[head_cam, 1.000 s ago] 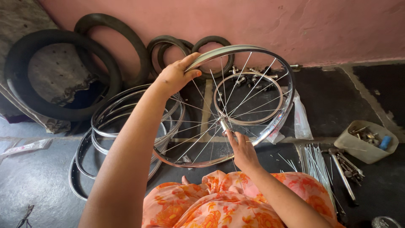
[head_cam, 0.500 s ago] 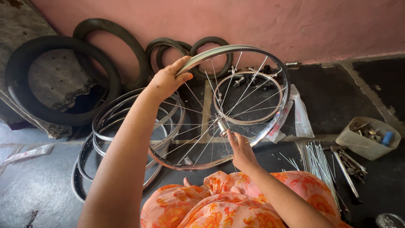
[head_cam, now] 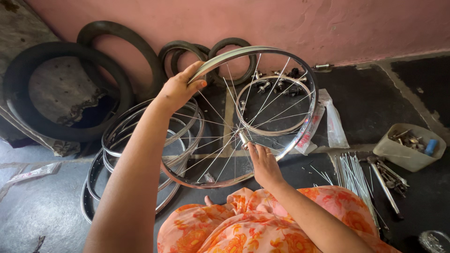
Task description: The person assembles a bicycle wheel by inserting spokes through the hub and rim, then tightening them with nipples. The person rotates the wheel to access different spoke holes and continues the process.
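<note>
Both hands are on the spoked wheel [head_cam: 243, 117], which stands tilted on its edge on the dark floor [head_cam: 47, 211] just in front of the person's knees. Her left hand [head_cam: 180, 89] is clamped over the shiny rim [head_cam: 307, 126] at about ten o'clock, thumb and fingers wrapped around the metal. Her right hand [head_cam: 262, 164] reaches into the middle of the wheel, fingertips closed on the hub [head_cam: 243, 139] where the spokes meet (whether they pinch the axle or a spoke end, I cannot tell).

Far off at nine o'clock from the wheel, black tyres [head_cam: 56, 89] lean against the pink wall [head_cam: 328, 23]. Nearer, a stack of bare rims [head_cam: 126, 154] lies flat on the floor, partly behind the left forearm. Through the spokes, toward one o'clock, a smaller rim [head_cam: 274, 105] lies flat with small metal hubs [head_cam: 262, 86] beside it. At three o'clock sits a crumpled plastic bag [head_cam: 335, 126], then a bundle of loose spokes [head_cam: 356, 178], some tools [head_cam: 386, 180], and furthest right a beige tub [head_cam: 405, 147] of small parts. Orange flowered cloth [head_cam: 243, 225] covers the lap at six o'clock.
</note>
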`<move>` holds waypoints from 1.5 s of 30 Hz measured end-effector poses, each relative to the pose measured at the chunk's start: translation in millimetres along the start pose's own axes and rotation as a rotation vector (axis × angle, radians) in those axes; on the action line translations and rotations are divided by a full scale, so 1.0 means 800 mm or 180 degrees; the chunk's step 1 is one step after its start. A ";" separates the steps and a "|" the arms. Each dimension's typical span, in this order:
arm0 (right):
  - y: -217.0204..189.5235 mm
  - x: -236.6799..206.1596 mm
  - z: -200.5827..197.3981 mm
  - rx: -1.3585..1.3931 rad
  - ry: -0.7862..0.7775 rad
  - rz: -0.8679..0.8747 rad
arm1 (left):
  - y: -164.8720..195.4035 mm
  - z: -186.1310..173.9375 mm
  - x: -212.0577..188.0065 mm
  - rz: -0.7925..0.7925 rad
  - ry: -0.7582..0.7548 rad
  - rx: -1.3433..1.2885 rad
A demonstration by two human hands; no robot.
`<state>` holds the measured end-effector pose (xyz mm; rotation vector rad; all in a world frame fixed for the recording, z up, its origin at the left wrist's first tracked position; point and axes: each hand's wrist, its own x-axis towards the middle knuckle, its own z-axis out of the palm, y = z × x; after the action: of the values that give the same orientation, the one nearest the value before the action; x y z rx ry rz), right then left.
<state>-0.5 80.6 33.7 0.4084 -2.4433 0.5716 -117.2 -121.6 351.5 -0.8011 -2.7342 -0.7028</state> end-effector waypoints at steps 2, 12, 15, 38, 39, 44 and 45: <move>-0.001 -0.001 0.000 0.0132 0.0095 -0.0039 | 0.000 0.000 -0.002 -0.0027 -0.0001 -0.0023; 0.001 0.002 0.007 0.0510 0.0042 0.0173 | -0.011 -0.003 -0.002 0.0174 0.0044 0.0034; 0.005 -0.002 0.015 0.0834 0.0010 0.0384 | -0.014 -0.003 -0.003 0.0133 0.0017 -0.0001; 0.023 -0.007 0.034 0.1866 0.0310 0.0484 | -0.023 -0.007 -0.002 0.0124 0.0077 0.0065; 0.028 -0.004 0.033 0.2259 0.0465 0.0590 | -0.021 -0.007 -0.004 0.0182 0.0115 0.0054; 0.061 0.034 0.015 0.3432 0.0629 0.2334 | -0.003 -0.012 -0.009 0.0216 0.0034 0.0016; 0.066 0.045 0.007 0.3515 0.0632 0.2368 | 0.002 -0.011 -0.009 0.0210 0.0015 0.0002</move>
<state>-52.8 117.7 35.4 -0.1859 -1.8083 2.1489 -109.9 -127.7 357.2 -0.8842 -2.6901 -0.6894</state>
